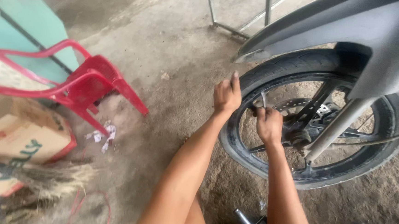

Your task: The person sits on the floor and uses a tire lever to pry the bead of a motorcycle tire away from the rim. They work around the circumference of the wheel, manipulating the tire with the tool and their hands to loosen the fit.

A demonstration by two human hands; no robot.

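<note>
Front motorcycle wheel (316, 170), black tyre and dark spokes, standing upright on a dusty concrete floor (176, 46) at right, under a grey mudguard (352, 24). Left hand (227, 95) pressed on the tyre's left edge, fingers curled over the rubber. Right hand (269, 125) closed around a thin metal tool (264, 100) just inside the rim. Farther left, a tipped red plastic chair (86, 84), cardboard boxes (18, 135), a straw broom (47, 179).
</note>
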